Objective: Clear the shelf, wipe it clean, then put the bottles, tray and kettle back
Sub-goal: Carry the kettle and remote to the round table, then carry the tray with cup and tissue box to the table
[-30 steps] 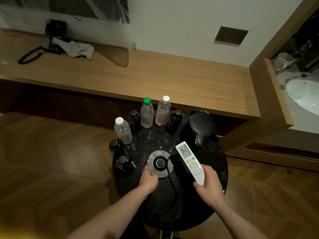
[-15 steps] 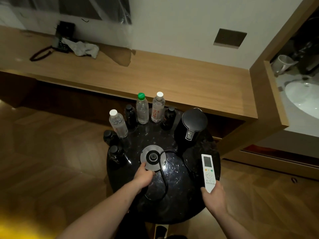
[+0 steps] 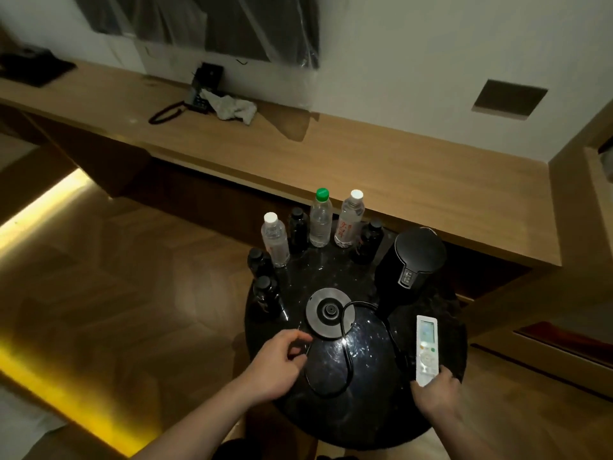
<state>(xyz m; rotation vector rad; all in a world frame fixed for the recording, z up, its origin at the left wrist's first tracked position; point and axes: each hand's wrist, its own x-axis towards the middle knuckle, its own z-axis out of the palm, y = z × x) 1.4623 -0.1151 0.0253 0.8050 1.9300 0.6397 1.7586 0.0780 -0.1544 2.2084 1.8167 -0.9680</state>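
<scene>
The left hand [image 3: 275, 366] hovers at the near-left edge of the round table [image 3: 365, 416], its fingers loosely curled and holding nothing; the fingertips are just beside the kettle base [image 3: 330, 313] and the black cord [image 3: 346, 360] that loops from it over the table top. The right hand [image 3: 434, 390] grips the near end of a white remote [image 3: 427, 350], which lies along the right side of the table with its screen pointing away from the person.

The table top is dark and glossy, like black marble, and it reflects small spots of light. The black kettle [image 3: 413, 260] stands at the far right of it, off its base. The bottles stand in an arc along the far and left edge: three clear bottles [image 3: 320, 224], one with a green cap and two with white caps, and between and beside them several small dark bottles [image 3: 265, 293].

Behind the table runs a long wooden shelf [image 3: 414, 174] along the white wall. Most of its surface is bare. On its left part sit a black phone [image 3: 202, 91] with a coiled cord and a crumpled grey cloth [image 3: 234, 107], touching the phone. Above them hangs something dark under clear plastic film [image 3: 232, 24]. A dark square panel [image 3: 509, 98] is set in the wall on the right. The floor [image 3: 116, 277] is wood in a herringbone pattern, and a strip of yellow light glows at the left.
</scene>
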